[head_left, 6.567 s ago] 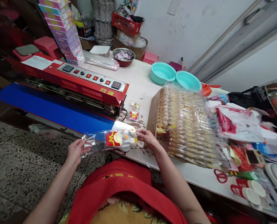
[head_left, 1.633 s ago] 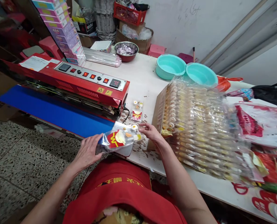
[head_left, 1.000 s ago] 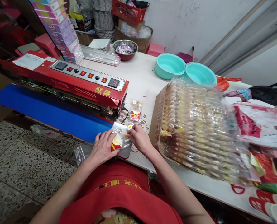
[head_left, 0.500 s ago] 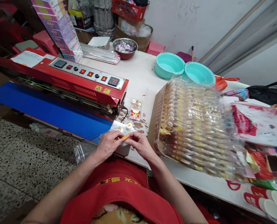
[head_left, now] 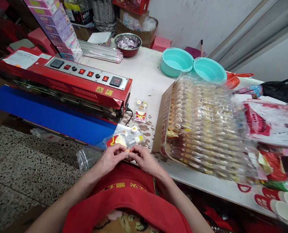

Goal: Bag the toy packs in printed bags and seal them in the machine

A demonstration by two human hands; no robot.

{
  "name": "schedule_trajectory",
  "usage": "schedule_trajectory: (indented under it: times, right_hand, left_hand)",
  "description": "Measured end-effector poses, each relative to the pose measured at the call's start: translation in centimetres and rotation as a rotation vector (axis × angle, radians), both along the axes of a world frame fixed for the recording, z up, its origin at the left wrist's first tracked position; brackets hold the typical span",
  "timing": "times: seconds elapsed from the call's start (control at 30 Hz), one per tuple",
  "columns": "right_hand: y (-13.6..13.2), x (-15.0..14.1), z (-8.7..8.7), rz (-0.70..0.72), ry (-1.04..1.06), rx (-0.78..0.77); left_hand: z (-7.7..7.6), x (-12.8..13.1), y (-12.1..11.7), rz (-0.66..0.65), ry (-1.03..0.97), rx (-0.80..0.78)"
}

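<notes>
My left hand (head_left: 114, 157) and my right hand (head_left: 142, 157) meet at the table's front edge, fingertips pinched together on a small orange piece (head_left: 127, 150). Fingers cover most of it, so its kind is unclear. Just beyond my hands lies a clear plastic bag (head_left: 140, 138), with a red and yellow packet (head_left: 112, 140), a pale round piece (head_left: 120, 139) and a small fried-egg-like piece (head_left: 134, 128) on or in it. Farther back rests another clear pouch (head_left: 140, 111) holding small food-like pieces and a red and yellow packet.
Left stands a red sealing machine (head_left: 85, 77) with a blue conveyor belt (head_left: 49, 115). A carton (head_left: 163, 121) packed with rows of filled clear bags stands right. Behind are turquoise basins (head_left: 176, 61) and a metal bowl (head_left: 128, 45). Paper cups (head_left: 283, 210) lie front right.
Both hands have drawn slightly toward my body with the orange piece, which is now more covered by fingers. The clear bag, red and yellow packet and pale round piece have come into view.
</notes>
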State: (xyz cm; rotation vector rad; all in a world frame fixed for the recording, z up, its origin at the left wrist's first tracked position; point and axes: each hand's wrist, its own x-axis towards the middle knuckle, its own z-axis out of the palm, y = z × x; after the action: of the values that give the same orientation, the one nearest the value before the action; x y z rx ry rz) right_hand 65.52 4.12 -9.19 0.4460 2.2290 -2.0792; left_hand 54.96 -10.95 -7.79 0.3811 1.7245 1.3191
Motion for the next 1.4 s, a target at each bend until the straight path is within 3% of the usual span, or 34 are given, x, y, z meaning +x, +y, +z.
schedule_trajectory:
  times: [0.1,0.2,0.33,0.43,0.53,0.6,0.7,0.8,0.9,1.07,1.2,1.3,1.4]
  right_hand:
    - [0.3,0.4,0.8,0.117,0.062,0.144]
    - [0.2,0.7,0.7,0.121,0.031,-0.012]
    - [-1.2,0.5,-0.3,-0.099,-0.081,-0.430]
    - [-2.3,0.0,-0.5,-0.292,-0.075,-0.473]
    - [-2.0,-0.5,-0.5,-0.339,-0.064,-0.391]
    - [-0.8,-0.9,-0.5,-0.330,-0.031,-0.239]
    - [1.8,-2.0,-0.6,-0.294,-0.059,0.196]
    - [3.7,-3.9,0.0,-0.168,-0.251,0.638]
    - [4.0,-5.9,0.6,-0.052,-0.349,0.863]
    - [3.2,-7.0,0.1,-0.074,-0.344,0.930]
    - [3.1,-6.4,-1.1,-0.273,-0.276,0.907]
    - [3.1,-6.0,-2.5,-0.403,-0.253,0.810]
    - [3.0,-6.0,-4.1,-0.450,-0.210,0.615]
  left_hand:
    - [0.1,0.3,-0.6,0.000,-0.121,0.011]
    - [0.1,0.8,-0.9,0.109,-0.395,0.049]
    - [-0.1,1.2,-0.5,0.299,-0.211,0.039]
    - [-0.2,1.3,0.2,0.303,-0.174,0.046]
    - [-0.4,0.9,0.8,0.234,-0.313,0.091]
    - [-0.7,0.4,1.0,0.181,-0.242,0.049]
    - [-1.0,-0.9,0.8,0.191,0.206,-0.077]
    - [-1.1,-1.9,-0.2,0.169,0.575,-0.170]
    - [-1.3,-2.0,-1.4,0.090,0.734,-0.192]
    - [-2.3,-1.5,-2.5,0.109,0.921,-0.200]
    - [-2.8,-1.7,-2.8,0.055,1.044,-0.210]
    - [-2.8,-1.9,-3.0,-0.006,1.145,-0.233]
    - [-2.8,-1.8,-3.0,-0.099,1.277,-0.305]
